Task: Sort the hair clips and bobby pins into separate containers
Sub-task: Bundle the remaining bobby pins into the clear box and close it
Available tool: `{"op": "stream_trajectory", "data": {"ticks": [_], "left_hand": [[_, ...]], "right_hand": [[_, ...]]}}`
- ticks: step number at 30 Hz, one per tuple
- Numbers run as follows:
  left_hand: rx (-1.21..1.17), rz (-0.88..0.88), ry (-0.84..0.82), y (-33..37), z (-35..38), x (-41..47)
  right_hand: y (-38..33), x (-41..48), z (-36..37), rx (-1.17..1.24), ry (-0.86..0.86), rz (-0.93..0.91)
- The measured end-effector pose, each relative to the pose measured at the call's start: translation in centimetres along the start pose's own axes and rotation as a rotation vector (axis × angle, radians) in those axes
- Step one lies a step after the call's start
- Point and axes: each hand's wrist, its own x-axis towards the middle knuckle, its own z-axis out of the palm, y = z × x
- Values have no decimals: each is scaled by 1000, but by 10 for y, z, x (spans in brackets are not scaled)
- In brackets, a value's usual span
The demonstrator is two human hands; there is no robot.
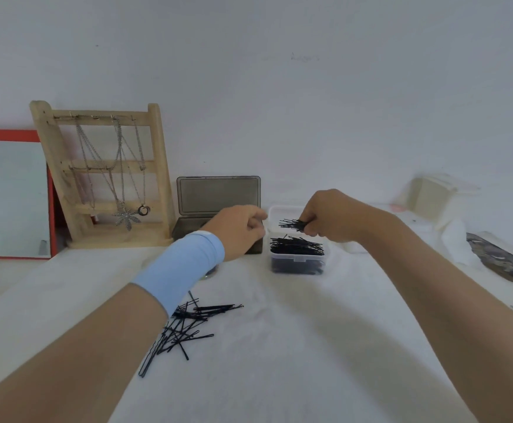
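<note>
My right hand point(330, 216) pinches a small bunch of black bobby pins point(292, 223) above a clear plastic container point(298, 259) heaped with black bobby pins. My left hand point(239, 232), with a light blue band on the wrist, hovers curled over the dark grey box point(188, 228) whose lid point(218, 194) stands open; what its fingers hold is hidden. A loose pile of black bobby pins point(185, 325) lies on the white cloth near my left forearm. A small dark object point(211, 272) peeks out under my left wrist.
A wooden jewellery rack point(102, 175) with chains stands at the back left, beside a red-framed mirror point(11, 196). White boxes point(438, 196) and a dark patterned item point(505, 261) sit at the right. A white wall backs the white-clothed table point(295, 346).
</note>
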Motion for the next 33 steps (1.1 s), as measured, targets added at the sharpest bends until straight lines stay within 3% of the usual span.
{"op": "stream_trajectory", "data": {"ticks": [6, 11, 17, 20, 24, 27, 29, 33], "left_hand": [[23, 39, -46, -4, 24, 17], [134, 125, -14, -9, 30, 20], [380, 193, -306, -3, 45, 19], [403, 170, -355, -1, 50, 18], [330, 201, -244, 5, 50, 20], [359, 206, -311, 14, 56, 28], [393, 207, -368, 17, 62, 29], [358, 251, -295, 7, 64, 24]], "right_hand": [[8, 15, 19, -113, -88, -46], [21, 17, 23, 145, -7, -52], [42, 15, 21, 363, 79, -13], [52, 11, 15, 261, 70, 51], [64, 3, 13, -46, -184, 224], [55, 2, 31, -211, -295, 220], [51, 2, 38, -250, -313, 227], [57, -5, 19, -194, -249, 242]]}}
